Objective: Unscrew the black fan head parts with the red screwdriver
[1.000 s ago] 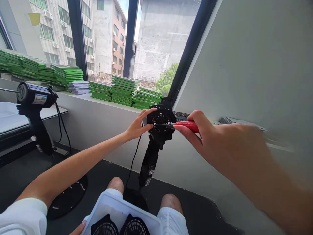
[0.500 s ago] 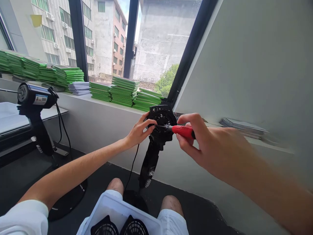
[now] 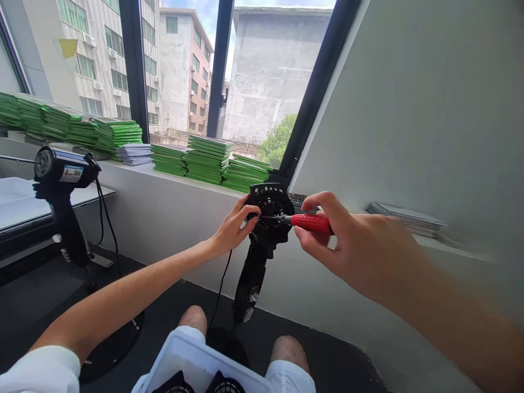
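Note:
In front of me stands a black fan body [image 3: 268, 232] on an upright black post [image 3: 248, 289], its round motor housing facing me. My right hand [image 3: 333, 232] is closed around the red handle of a screwdriver [image 3: 311, 222]. The screwdriver's thin shaft points left across the housing, its tip close to my left fingers. My left hand [image 3: 237, 224] is at the housing's left edge, thumb and index finger pinched together by the tip. Whatever small part sits between those fingers is too small to make out.
A white plastic tray [image 3: 192, 349] with black slotted covers [image 3: 225, 383] rests on my lap. To the left stands another fan body [image 3: 67, 172] with a hanging cable. Stacks of green booklets [image 3: 208, 158] line the windowsill, and grey papers [image 3: 405, 217] lie on the right ledge.
The whole view has tilted slightly, so the scene sits a little lower. The screwdriver handle has shifted slightly right relative to the fan body; both hands keep nearly the same pose.

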